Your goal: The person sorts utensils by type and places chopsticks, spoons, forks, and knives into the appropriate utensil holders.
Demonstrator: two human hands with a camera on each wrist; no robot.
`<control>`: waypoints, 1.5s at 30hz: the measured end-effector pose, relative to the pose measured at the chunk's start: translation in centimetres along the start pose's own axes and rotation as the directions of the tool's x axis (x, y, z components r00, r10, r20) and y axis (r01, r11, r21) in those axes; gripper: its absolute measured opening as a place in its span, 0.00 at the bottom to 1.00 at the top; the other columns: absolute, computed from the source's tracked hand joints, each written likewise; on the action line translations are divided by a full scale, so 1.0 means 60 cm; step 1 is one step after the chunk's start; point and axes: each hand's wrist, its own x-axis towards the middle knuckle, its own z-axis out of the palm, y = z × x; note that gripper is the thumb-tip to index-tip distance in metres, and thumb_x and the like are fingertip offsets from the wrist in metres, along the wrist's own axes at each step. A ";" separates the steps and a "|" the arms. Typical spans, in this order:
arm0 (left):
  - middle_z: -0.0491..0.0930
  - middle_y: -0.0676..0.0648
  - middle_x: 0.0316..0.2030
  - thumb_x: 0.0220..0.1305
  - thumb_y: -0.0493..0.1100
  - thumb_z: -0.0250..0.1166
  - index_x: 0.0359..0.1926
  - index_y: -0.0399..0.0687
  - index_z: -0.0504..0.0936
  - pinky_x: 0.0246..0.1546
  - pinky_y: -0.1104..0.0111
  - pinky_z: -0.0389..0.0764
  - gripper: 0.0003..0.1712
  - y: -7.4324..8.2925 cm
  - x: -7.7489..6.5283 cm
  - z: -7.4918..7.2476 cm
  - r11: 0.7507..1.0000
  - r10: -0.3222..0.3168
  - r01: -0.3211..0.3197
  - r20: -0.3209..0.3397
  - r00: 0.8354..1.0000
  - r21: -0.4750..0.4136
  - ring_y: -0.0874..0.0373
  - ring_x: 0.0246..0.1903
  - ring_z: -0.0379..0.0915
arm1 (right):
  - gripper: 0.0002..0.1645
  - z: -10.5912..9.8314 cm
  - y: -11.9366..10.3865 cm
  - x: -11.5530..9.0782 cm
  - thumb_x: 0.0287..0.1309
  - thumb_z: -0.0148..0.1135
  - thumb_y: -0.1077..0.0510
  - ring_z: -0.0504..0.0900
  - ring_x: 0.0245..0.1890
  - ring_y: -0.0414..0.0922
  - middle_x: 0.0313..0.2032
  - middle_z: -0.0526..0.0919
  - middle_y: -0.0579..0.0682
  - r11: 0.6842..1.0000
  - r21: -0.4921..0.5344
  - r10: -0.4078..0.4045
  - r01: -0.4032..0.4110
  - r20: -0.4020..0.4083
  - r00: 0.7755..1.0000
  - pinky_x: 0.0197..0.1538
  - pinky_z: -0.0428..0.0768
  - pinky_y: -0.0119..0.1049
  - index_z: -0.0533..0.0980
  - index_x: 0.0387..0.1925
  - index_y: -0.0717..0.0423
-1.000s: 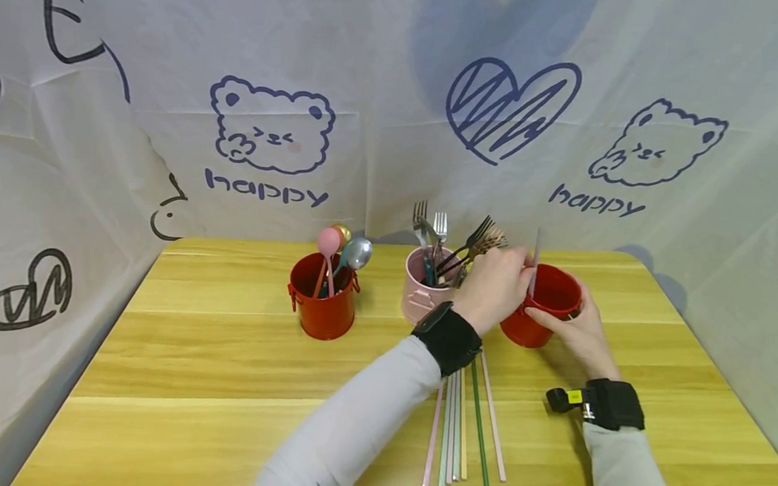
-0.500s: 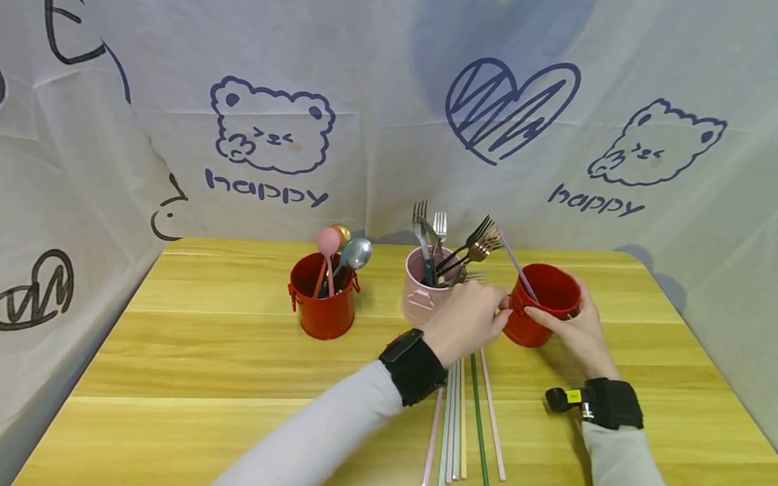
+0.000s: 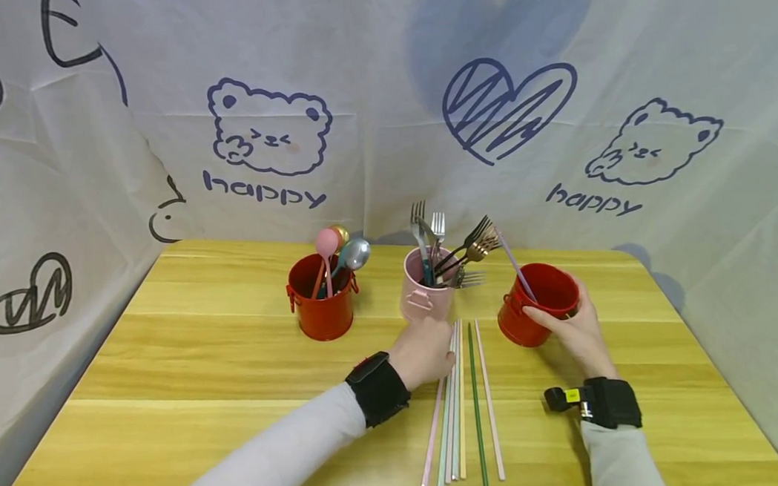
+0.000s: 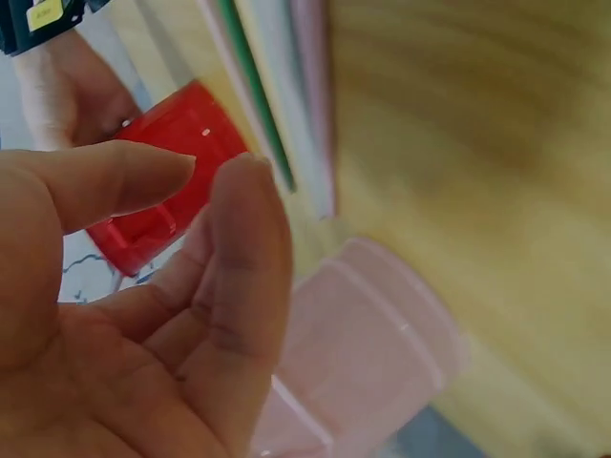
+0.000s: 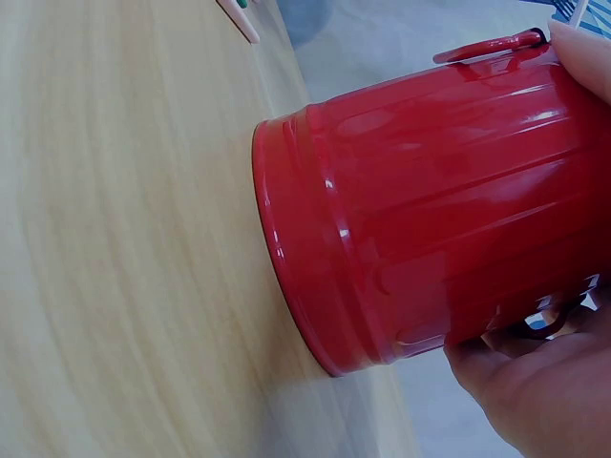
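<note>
In the head view my right hand (image 3: 580, 335) holds the right-hand red bucket (image 3: 518, 326) by its rim, thumb at the front. The bucket tilts slightly, and a lone purple chopstick (image 3: 513, 261) leans in it. The right wrist view shows the red bucket (image 5: 449, 210) with its base near the wood. My left hand (image 3: 424, 352) hovers at the upper ends of a row of chopsticks (image 3: 452, 432) in pink, mint and yellow. A green chopstick (image 3: 477, 408) lies just right of them. In the left wrist view the thumb and index finger stand apart, with nothing between them.
Behind the left hand stands a pink bucket (image 3: 426, 305) of several forks (image 3: 479, 241). Another red bucket (image 3: 325, 320) with several spoons (image 3: 356, 254) stands further left. A white cloth (image 3: 382, 124) with drawings hangs behind the wooden table (image 3: 190, 374).
My left hand has let go of the purple chopstick in the red bucket and moved left and down to the chopsticks on the table. The right hand keeps its grip on the bucket.
</note>
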 end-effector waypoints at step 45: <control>0.73 0.49 0.18 0.40 0.43 0.71 0.17 0.46 0.75 0.15 0.65 0.73 0.12 0.032 -0.018 0.052 0.957 -0.282 0.272 0.108 0.953 0.096 0.56 0.19 0.71 | 0.51 0.003 -0.006 -0.007 0.48 0.72 0.59 0.63 0.61 0.52 0.64 0.65 0.56 1.000 0.016 0.009 -0.009 -0.003 1.000 0.58 0.65 0.40 0.54 0.69 0.51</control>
